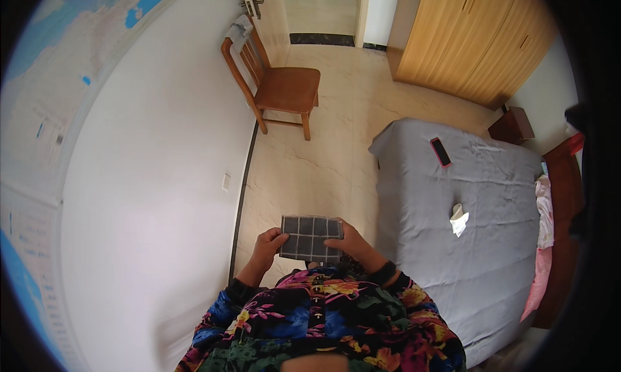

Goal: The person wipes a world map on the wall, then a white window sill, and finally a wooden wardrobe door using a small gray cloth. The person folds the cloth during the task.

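Note:
A dark grey folded cloth [311, 241] with a pale grid pattern is held flat in front of my body at waist height. My left hand [268, 246] grips its left edge, with the thumb on top. On the opposite edge, my right hand [350, 240] pinches the cloth, its thumb lying over the upper face and the other fingers mostly hidden behind. Below the cloth, the front of a floral shirt [318, 318] fills the bottom of the view.
To my right stands a bed with a grey cover [422, 265], bearing a phone [440, 152] and a crumpled white tissue [458, 220]. Ahead are a wooden chair [288, 88] with a cloth [239, 31] on its back, a door [269, 18] and a wooden wardrobe [465, 37]. A white wall [160, 144] runs along my left.

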### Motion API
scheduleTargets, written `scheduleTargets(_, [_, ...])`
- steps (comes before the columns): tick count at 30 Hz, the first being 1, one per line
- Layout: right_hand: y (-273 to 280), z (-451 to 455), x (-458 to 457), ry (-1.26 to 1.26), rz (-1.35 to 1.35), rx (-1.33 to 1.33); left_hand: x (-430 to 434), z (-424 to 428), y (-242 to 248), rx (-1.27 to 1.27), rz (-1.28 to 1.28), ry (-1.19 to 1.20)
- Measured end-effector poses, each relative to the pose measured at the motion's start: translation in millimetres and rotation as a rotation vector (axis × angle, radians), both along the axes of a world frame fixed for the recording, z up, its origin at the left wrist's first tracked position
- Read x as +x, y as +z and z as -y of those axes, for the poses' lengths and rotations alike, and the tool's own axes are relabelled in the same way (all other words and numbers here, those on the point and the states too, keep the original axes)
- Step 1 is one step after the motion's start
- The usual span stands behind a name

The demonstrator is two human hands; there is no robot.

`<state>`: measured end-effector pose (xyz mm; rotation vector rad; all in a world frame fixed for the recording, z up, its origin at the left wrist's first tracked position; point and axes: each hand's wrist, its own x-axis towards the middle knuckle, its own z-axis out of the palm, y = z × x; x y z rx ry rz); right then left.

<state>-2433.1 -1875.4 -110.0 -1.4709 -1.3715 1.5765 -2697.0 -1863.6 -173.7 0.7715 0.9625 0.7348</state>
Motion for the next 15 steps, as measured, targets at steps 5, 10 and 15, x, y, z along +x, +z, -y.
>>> scheduleTargets(5, [36,-187,-22,-0.019,0.059,-0.016,-27,-189,34,0.007,0.102,-0.021])
scheduleTargets(10, [55,-375,-52,-0.04,0.026,-0.059,-72,-377,38,0.026,-0.033,-0.094])
scheduleTargets(15, [68,-595,-85,-0.011,0.364,0.078,-129,-587,44,0.136,-0.161,-0.077])
